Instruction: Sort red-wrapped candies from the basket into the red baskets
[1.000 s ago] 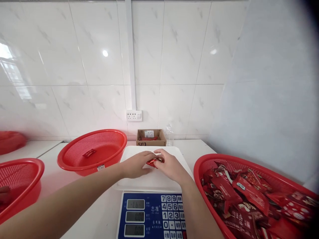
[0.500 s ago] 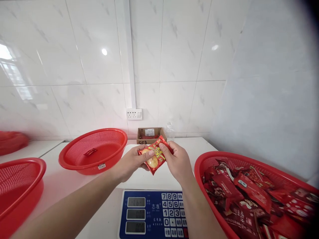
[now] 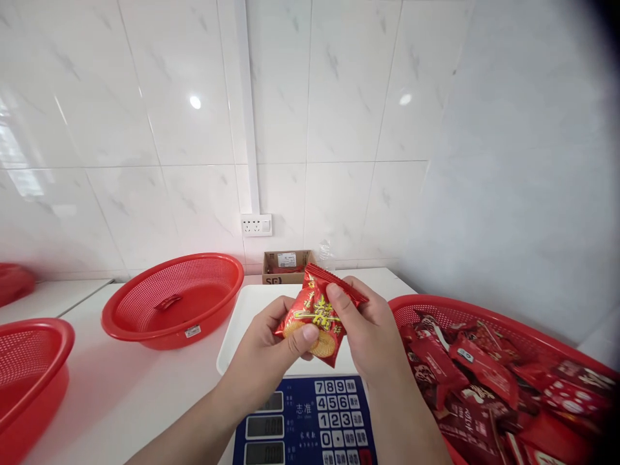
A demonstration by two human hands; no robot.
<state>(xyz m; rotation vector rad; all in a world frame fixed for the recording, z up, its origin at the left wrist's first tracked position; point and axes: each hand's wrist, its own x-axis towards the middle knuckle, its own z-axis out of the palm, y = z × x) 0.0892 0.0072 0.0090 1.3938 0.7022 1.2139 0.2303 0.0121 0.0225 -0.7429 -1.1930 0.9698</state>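
A shiny red snack packet (image 3: 314,310) with round biscuits and yellow lettering printed on it is held between both hands, tilted, above a digital scale. My left hand (image 3: 271,342) grips its lower left part, thumb across the printed biscuits. On the upper right edge, my right hand (image 3: 368,323) pinches it with the thumb on the front. Beneath are the scale's white pan (image 3: 242,323) and its blue keypad panel (image 3: 305,420), whose top display is partly hidden by my left wrist.
A red basket full of assorted red packets (image 3: 475,381) stands at the right. To the left, a red basket (image 3: 130,310) holds one small red packet (image 3: 168,301); another red basket (image 3: 29,374) is nearer. A cardboard box (image 3: 285,266) sits by the wall below a socket (image 3: 257,225).
Both hands have brought the packet closer to me and slightly lower, turning it a little. My left forearm has shifted right over the scale's displays. The view has moved slightly.
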